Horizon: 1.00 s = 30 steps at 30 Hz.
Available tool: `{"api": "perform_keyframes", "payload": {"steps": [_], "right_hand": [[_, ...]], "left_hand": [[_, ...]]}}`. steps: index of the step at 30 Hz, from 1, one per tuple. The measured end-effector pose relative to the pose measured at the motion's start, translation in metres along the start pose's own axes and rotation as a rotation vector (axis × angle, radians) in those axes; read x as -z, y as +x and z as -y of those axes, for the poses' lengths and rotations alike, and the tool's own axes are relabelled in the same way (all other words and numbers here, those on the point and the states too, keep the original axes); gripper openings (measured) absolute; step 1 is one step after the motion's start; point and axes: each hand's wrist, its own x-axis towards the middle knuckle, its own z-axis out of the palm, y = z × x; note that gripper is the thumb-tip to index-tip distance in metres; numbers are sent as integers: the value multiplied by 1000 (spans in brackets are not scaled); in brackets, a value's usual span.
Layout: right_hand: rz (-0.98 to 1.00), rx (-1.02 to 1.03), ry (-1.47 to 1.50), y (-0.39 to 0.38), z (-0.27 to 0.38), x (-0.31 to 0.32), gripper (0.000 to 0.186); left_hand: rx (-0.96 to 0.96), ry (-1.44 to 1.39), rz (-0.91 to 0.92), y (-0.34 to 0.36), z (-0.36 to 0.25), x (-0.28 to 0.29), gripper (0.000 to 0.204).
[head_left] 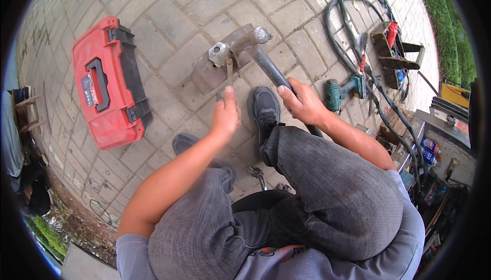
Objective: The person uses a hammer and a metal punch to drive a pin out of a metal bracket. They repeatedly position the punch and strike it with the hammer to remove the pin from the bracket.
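My left hand (pixel 225 114) is closed round a narrow, flat metal strip (pixel 229 74), whose far end reaches a pale, many-sided metal piece (pixel 219 54). This piece sits on a brown, rusty metal block (pixel 204 75) on the paving. In my right hand (pixel 302 101) is the long dark handle of what looks like a hammer (pixel 273 70). A thick cylindrical metal head (pixel 253 38) with a bright, battered end lies over the block at the handle's top. Their joint is not clear.
A red and black toolbox (pixel 110 83) stands to the left. To the right are a green cordless drill (pixel 343 91), a thick dark hose (pixel 353 50), and a tool caddy (pixel 394 50). A metal tool (pixel 257 175) lies between my feet, near my shoe (pixel 265 108).
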Motion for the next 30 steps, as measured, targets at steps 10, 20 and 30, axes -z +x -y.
{"api": "perform_keyframes", "payload": {"steps": [10, 20, 30], "right_hand": [[-35, 40, -78, -3, 5, 4, 54], [-45, 51, -47, -1, -3, -1, 56], [-87, 120, 158, -3, -10, -2, 53]], "left_hand": [[-3, -34, 60, 0, -6, 2, 60], [29, -5, -80, 3, -5, 0, 63], [-164, 228, -177, 13, 13, 18, 59]]}}
